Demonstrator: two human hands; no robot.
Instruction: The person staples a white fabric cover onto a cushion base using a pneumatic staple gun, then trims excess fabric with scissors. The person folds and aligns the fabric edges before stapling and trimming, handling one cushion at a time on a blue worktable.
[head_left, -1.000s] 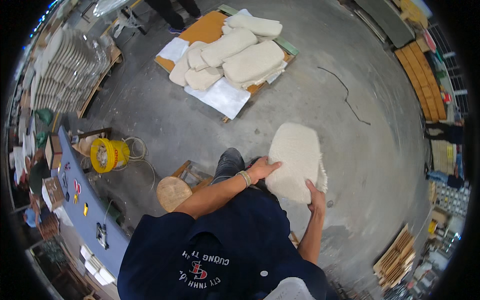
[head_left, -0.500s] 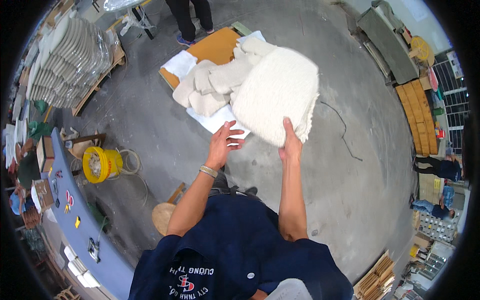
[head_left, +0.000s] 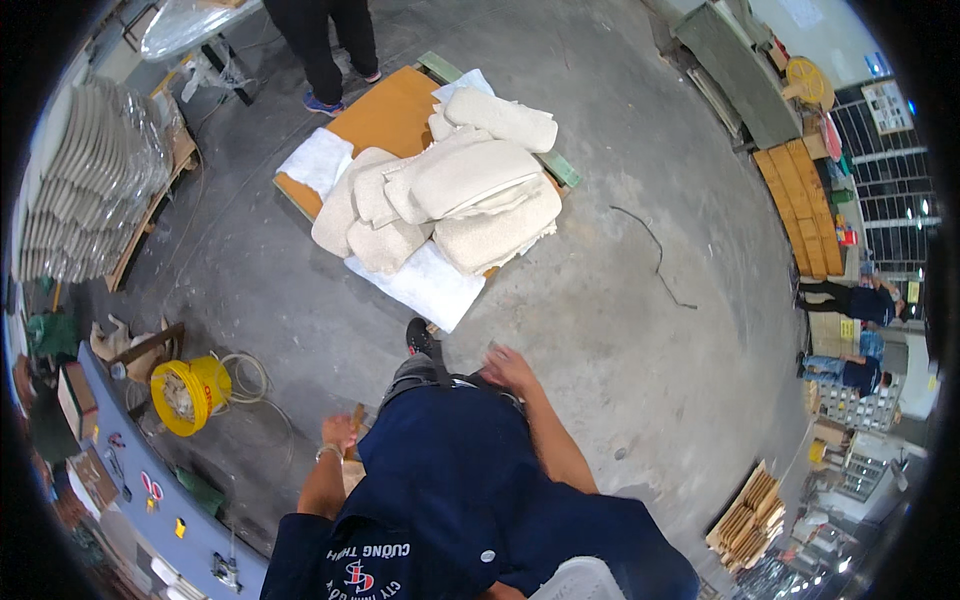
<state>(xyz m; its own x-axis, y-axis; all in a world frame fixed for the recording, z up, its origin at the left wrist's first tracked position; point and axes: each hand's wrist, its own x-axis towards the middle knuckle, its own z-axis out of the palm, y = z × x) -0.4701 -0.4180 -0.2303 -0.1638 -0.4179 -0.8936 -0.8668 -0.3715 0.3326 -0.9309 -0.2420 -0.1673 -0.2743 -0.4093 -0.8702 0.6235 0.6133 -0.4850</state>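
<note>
My left hand point(head_left: 340, 431) is low at my left side, its fingers curled at a wooden stool point(head_left: 353, 472) that is mostly hidden by my body. Close to my right hip hangs my right hand point(head_left: 508, 368), slightly blurred, with loose fingers and nothing visible in it. Ahead of me, several cream fleecy cushion covers point(head_left: 470, 180) lie heaped on a low stand with an orange-brown top point(head_left: 385, 110). White cloth sheets point(head_left: 425, 290) stick out from under the heap at its near edge and left side.
A yellow bucket point(head_left: 192, 396) and a coiled hose point(head_left: 246, 380) are on the floor at left, beside a blue-grey workbench point(head_left: 165, 510) with tools. Wrapped cushions point(head_left: 95, 190) stand stacked at far left. A person's legs point(head_left: 325, 45) are beyond the stand. A dark cord point(head_left: 655, 250) lies right.
My right hand has let go of the fleecy stack, which now lies on the heap. Both hands have drawn back toward my body, the left down to the stool.
</note>
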